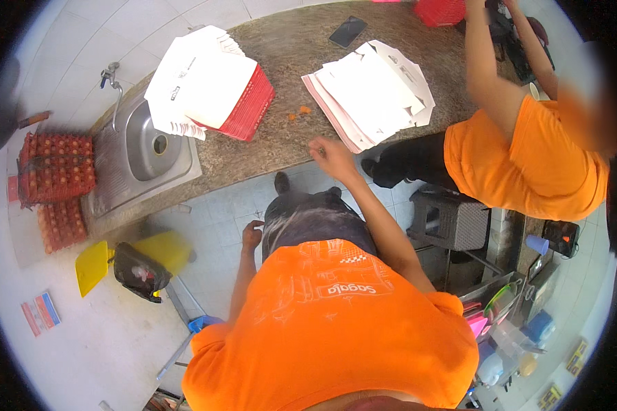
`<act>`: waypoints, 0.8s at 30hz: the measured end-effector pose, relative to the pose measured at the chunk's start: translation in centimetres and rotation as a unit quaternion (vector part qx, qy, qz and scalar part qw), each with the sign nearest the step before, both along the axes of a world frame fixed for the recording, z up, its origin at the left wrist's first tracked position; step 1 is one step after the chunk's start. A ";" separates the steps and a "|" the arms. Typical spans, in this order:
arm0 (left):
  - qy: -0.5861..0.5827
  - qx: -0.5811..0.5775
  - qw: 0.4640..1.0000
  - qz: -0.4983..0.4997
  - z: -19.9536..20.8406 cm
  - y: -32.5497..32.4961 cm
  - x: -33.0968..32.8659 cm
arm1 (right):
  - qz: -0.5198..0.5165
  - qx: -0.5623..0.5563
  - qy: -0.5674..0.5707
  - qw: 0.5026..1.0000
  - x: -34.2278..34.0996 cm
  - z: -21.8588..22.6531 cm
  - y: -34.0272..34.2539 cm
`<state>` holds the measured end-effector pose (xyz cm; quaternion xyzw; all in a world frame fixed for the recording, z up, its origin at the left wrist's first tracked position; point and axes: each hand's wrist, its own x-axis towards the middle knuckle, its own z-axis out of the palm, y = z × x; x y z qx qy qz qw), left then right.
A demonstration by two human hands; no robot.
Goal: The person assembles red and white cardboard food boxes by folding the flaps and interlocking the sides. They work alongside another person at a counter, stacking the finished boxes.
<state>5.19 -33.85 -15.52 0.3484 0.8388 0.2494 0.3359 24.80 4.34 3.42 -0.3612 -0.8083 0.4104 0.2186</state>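
Note:
My right hand [332,157] is at the counter's front edge, fingers loosely bent and apart, with nothing visible in them. Just beyond it lies a stack of flat white cardboard boxes [370,96] with pinkish edges, spread a little unevenly. My left hand [252,235] hangs low beside my thigh, away from the counter; its fingers are half curled and nothing shows in them. Left of the first stack, a taller pile of folded white and red cardboard boxes [202,85] leans on the counter near the sink.
On the stone counter [284,147] are orange crumbs [304,109] and a dark phone [347,31]. A steel sink [159,144] lies left, beside stacked egg trays [56,171]. A co-worker in orange [528,157] stands right, reaching over the counter. A grey stool [451,218] stands below.

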 end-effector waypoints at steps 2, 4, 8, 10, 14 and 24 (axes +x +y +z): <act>-0.146 -0.009 0.985 0.092 0.1 0.4 0.0 | 0.015 0.088 -0.018 0.996 -3.7 -0.6 1.7; -0.130 -0.032 0.990 0.048 -2.5 -1.2 -1.3 | 0.014 0.119 -0.052 0.991 -6.5 -0.5 3.2; -0.148 0.001 0.981 0.125 -7.6 -6.0 -0.6 | 0.056 0.177 -0.130 0.974 -11.1 -2.5 5.4; -0.161 -0.048 0.972 0.163 -4.8 -4.2 0.4 | 0.059 0.194 -0.187 0.961 -11.8 -3.2 6.2; -0.145 -0.087 0.972 0.165 -2.4 -6.3 0.6 | 0.027 0.158 -0.151 0.975 -12.0 -3.3 6.5; -0.103 -0.093 0.987 0.080 -4.3 -7.5 -2.3 | -0.043 -0.441 0.336 0.831 -9.1 13.6 5.3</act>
